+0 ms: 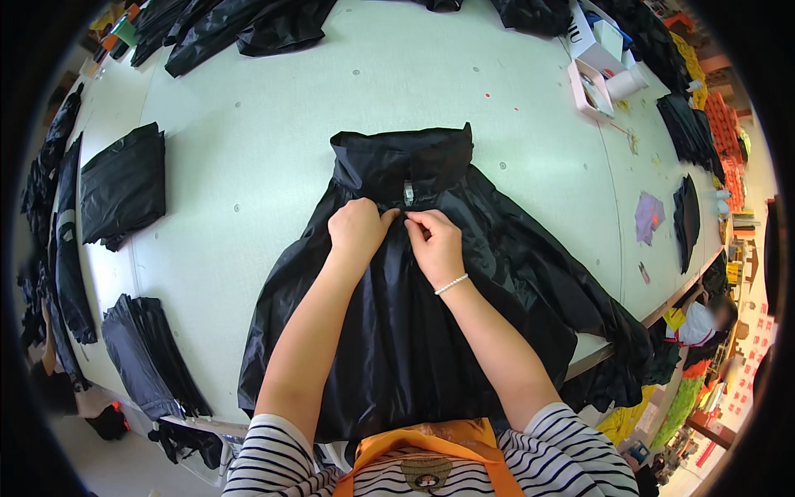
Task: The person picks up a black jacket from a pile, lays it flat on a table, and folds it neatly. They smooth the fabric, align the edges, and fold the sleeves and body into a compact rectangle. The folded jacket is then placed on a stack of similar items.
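A shiny black jacket (513,273) lies spread in front of me, its tall collar (402,157) pointing away and its hem toward my body. One sleeve stretches out to the right, over the table's edge. Just below the collar, my left hand (356,230) is closed, thumb side inward, on the jacket's fabric. Beside it, my right hand (436,247) pinches the fabric between thumb and fingers. The two hands are a small gap apart at the neck. A small pale label (408,193) shows just above the fingertips.
Folded black garments (126,184) and a stack of black cloth (151,356) lie on the white table (248,108) to the left. More black garments (286,25) line the far edge. At the far right are a pink tray (590,89), a white box (598,41) and purple cloth (649,217).
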